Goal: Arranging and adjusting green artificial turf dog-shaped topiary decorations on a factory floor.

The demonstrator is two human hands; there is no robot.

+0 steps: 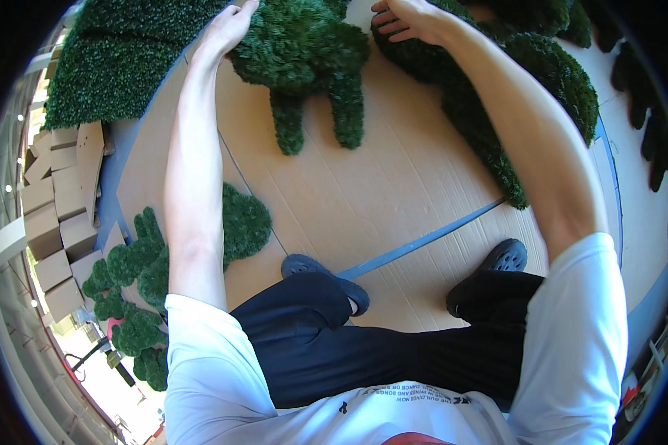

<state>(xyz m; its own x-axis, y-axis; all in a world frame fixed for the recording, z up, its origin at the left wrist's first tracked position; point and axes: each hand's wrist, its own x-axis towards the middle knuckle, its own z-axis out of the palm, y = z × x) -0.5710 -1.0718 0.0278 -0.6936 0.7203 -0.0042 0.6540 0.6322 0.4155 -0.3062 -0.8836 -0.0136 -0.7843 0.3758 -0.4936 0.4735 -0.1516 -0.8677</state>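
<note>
Both my arms reach forward to the top of the head view. My left hand is beside the left edge of a green artificial-grass animal figure, whose two stubby legs point toward me. Its fingers are mostly hidden, so I cannot make out a grip. My right hand has its fingers spread, over or against the edge of a darker green grass-covered shape on the right. Nothing shows between those fingers. My right forearm hides part of that shape.
Brown cardboard sheets cover the floor, with a grey-blue strip between them near my feet. Small green grass figures lie at the left. Behind them are stacked cardboard boxes and a large green grass panel. More dark green pieces lie far right.
</note>
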